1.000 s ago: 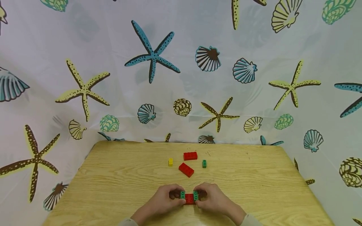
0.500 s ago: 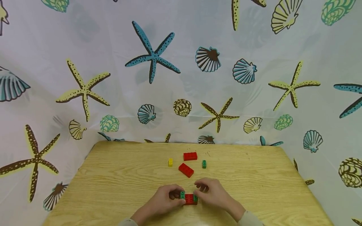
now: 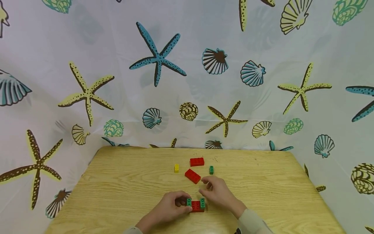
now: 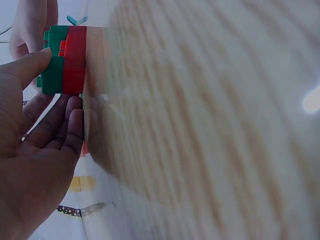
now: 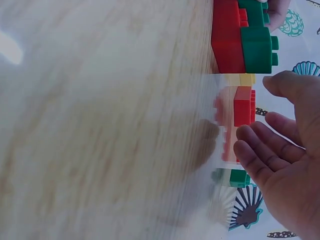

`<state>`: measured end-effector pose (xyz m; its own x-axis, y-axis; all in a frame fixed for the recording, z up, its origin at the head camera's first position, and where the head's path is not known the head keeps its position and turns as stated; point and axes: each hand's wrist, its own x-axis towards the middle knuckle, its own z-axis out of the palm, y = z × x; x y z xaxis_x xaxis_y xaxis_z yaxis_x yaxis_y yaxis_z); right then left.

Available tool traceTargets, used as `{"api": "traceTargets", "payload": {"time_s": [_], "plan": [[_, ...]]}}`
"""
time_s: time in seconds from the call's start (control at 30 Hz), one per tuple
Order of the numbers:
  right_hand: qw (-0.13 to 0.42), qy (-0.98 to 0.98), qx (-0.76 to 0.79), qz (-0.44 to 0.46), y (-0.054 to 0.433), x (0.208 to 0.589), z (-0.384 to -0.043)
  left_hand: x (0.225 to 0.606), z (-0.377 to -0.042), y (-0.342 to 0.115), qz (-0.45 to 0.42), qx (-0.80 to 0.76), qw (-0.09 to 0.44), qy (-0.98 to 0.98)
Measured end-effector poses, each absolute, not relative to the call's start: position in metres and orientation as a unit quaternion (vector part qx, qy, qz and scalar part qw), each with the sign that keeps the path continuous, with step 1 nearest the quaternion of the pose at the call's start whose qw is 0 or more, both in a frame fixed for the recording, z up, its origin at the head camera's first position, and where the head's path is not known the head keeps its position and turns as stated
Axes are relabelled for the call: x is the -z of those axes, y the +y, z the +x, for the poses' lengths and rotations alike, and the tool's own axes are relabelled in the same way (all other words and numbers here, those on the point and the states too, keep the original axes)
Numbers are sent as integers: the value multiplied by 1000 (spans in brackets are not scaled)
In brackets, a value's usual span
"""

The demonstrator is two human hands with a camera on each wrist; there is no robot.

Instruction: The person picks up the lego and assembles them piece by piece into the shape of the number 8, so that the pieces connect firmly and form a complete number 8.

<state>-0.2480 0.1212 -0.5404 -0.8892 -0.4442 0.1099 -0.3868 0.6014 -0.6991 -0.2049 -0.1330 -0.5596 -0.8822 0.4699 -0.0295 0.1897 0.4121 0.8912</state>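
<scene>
Near the table's front edge lies a red brick (image 3: 197,207) with a small green brick on each end, the left one (image 3: 189,202) and the right one (image 3: 202,203). My left hand (image 3: 169,207) pinches the left green brick, its thumb on the near side. In the left wrist view, the thumb presses that green brick (image 4: 52,75) while the other fingers lie beside the stack. My right hand (image 3: 218,194) holds nothing and hovers beyond the stack's right end, its fingers loosely bent. A loose red brick (image 3: 193,175) is just beyond its fingertips.
Farther back on the wooden table (image 3: 122,182) lie a second loose red brick (image 3: 197,162), a small yellow brick (image 3: 176,168) and a small green brick (image 3: 211,170). A patterned curtain (image 3: 187,91) surrounds the table's back and sides.
My right hand has let go of the right green brick and moved forward, away from the stack. The left hand keeps its pinch and has not moved.
</scene>
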Motion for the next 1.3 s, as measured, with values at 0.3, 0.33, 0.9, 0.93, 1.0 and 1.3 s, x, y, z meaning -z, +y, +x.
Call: {"api": "traceTargets", "payload": {"time_s": [0.3,0.33,0.9,0.93,1.0,1.3], "plan": [[38,897,387,-210,114,549,-261,559,-205,-133,199,-503,141,829],[35,898,387,-208,114,549,-262,559,-205,-133,200,-503,141,829],[26,905,381,-187,101,555,-271,561,-204,-135,195,-502,139,831],[23,907,376,-188,100,555,-271,561,-204,-135,197,-501,138,831],[15,911,366,-188,98,557,-272,562,-204,-135,197,-503,138,830],[-7,915,361,-180,93,558,-273,560,-205,-133,195,-506,139,828]]}}
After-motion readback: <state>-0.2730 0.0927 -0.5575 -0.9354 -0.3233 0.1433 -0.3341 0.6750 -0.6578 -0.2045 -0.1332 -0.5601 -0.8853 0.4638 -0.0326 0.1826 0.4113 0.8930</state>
